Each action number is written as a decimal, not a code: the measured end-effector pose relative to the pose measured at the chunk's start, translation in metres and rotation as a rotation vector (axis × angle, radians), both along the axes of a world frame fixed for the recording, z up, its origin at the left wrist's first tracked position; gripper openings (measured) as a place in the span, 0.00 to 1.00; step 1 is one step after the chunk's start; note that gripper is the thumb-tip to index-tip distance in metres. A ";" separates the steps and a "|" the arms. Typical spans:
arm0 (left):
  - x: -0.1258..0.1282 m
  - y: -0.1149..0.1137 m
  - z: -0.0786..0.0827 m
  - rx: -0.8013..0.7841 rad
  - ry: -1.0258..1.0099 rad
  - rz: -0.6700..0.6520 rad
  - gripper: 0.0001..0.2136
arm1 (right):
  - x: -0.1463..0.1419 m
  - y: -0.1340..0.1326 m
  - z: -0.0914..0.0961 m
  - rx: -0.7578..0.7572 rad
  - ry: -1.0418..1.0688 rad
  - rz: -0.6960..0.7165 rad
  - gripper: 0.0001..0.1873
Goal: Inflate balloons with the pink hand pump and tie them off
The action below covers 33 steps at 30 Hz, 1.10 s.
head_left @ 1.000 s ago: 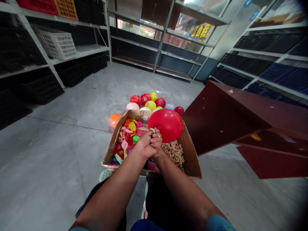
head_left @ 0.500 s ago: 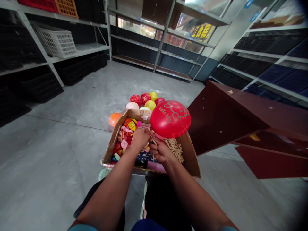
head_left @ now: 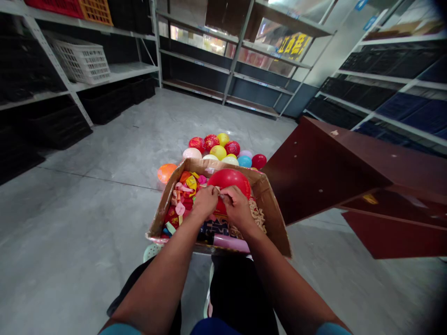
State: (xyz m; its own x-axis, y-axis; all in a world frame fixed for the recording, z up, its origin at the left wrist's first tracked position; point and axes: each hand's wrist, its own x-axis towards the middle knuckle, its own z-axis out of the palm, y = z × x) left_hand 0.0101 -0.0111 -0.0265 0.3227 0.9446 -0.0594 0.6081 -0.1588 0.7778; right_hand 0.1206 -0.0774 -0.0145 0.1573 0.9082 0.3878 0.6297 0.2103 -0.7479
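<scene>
An inflated red balloon hangs low over the open cardboard box. My left hand and my right hand are pinched together at its neck, fingers closed on it. Below them the box holds several flat, uninflated balloons on its left side and a heap of tan rubber bands on its right. A pink tube lies along the box's near edge.
Several inflated balloons of mixed colours lie on the concrete floor beyond the box, an orange one to its left. A dark red board structure stands close at right. Metal shelving with crates lines the walls.
The red balloon has come down from above the box's right side to just over its middle. Both hands have closed together again on its neck.
</scene>
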 end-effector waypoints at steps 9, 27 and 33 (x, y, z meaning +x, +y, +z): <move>0.005 -0.009 0.003 0.013 0.105 -0.040 0.14 | 0.003 0.009 0.006 -0.462 0.554 -0.058 0.13; 0.009 -0.009 -0.008 -0.136 -0.302 -0.001 0.14 | 0.008 0.009 0.001 -0.115 -0.110 -0.180 0.07; 0.006 -0.010 -0.004 -0.240 -0.413 0.018 0.12 | 0.012 0.007 0.004 -0.225 0.366 -0.002 0.11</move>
